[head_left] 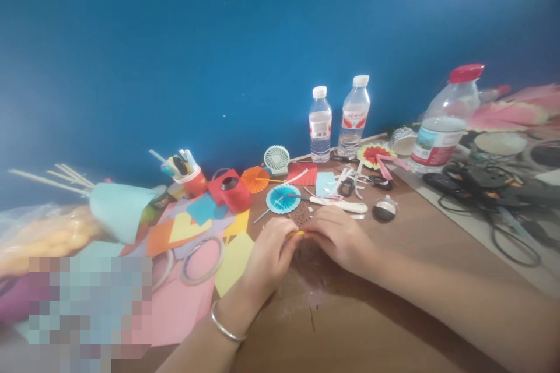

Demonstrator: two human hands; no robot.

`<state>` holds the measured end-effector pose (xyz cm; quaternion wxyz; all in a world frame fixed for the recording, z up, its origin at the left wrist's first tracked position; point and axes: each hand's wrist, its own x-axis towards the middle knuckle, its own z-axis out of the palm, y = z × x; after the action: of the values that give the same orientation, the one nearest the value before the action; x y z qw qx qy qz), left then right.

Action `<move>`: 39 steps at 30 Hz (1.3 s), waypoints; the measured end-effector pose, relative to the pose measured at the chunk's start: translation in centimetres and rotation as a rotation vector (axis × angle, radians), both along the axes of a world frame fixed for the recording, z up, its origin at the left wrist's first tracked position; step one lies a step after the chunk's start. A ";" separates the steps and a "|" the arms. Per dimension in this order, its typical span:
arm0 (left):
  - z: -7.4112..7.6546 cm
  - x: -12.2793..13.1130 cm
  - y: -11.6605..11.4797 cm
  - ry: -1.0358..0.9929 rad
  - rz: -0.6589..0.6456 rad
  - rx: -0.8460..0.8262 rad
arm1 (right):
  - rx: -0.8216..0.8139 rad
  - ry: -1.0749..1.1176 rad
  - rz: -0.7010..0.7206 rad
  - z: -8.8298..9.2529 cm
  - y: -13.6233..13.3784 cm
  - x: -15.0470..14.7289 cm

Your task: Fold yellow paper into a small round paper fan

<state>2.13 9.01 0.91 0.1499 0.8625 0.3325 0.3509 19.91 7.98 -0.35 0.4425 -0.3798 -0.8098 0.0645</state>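
Note:
My left hand [270, 253] and my right hand [339, 237] meet over the brown table [394, 280], fingers curled together. Between their fingertips is pinched a small yellow piece [297, 233], too small to name for certain. A silver bangle [225, 328] rings my left wrist. Just beyond the hands lie a blue pleated paper fan [283, 198] and a white-handled tool [341, 204].
Coloured paper sheets [192, 280] and a tape ring [202, 260] lie left. A red tape holder [231, 189], pen cup [191, 175], orange fan [255, 179], mini fan [276, 159], two water bottles [320, 123], a big bottle [444, 122], scissors [350, 183] and cables [490, 186] stand behind.

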 end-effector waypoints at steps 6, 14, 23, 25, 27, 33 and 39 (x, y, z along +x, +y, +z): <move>-0.1 -0.4 0.1 -0.053 -0.077 -0.013 | -0.419 0.148 0.053 0.7 0.3 -0.1; 0.4 0.1 0.6 -0.169 0.155 -0.611 | -1.184 0.604 0.253 0.9 1.1 0.0; 0.0 0.1 0.9 -0.258 0.078 -0.813 | -1.347 0.519 0.307 0.6 1.2 0.1; 0.1 0.1 0.9 -0.269 0.043 -0.834 | -1.377 0.480 0.292 0.7 1.1 0.3; 0.1 0.1 0.9 -0.297 0.029 -0.868 | -1.482 0.455 0.291 0.8 1.1 0.5; -0.1 0.2 0.8 -0.459 -0.047 -1.033 | -1.609 0.631 0.578 1.1 0.9 0.5; -0.1 0.4 0.8 -0.452 -0.032 -0.992 | -1.588 0.750 0.717 0.7 1.0 0.5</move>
<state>2.48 9.80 0.84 0.6119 0.5961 0.4047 0.3262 20.39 8.93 0.39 0.2400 -0.2531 -0.4028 0.8462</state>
